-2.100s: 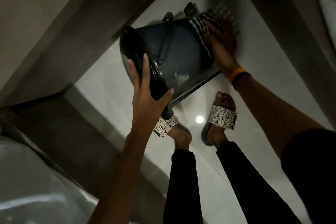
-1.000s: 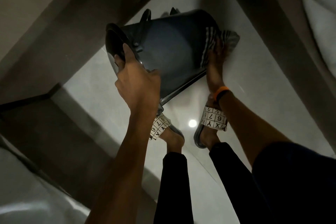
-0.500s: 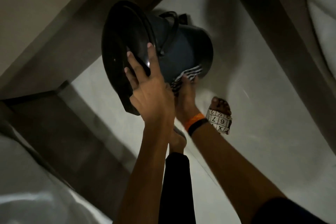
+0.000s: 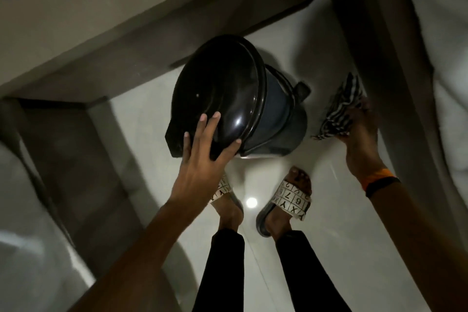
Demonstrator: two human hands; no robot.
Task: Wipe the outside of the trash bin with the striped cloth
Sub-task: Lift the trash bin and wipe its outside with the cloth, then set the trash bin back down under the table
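Change since earlier: I see the right hand [image 4: 359, 132] has come off the bin and swung out to the right with the cloth, where half a second ago it pressed the cloth against the bin's side below the lid.
Head view, trash bin [image 4: 276, 119]: dark, tilted toward me on the pale floor [image 4: 329, 235], lid [image 4: 217, 99] facing the camera, pedal sticking out on the far right side.
Head view, left hand [image 4: 202, 159]: fingers spread wide, pressed over the lid's lower edge, thumb hooked around the rim.
Head view, right hand: closed on the striped cloth [image 4: 339, 114], held in the air just right of the bin and clear of it; I note an orange-and-black wristband [image 4: 379, 182].
Head view, feet: two patterned sandals [image 4: 293, 200] on the floor just below the bin.
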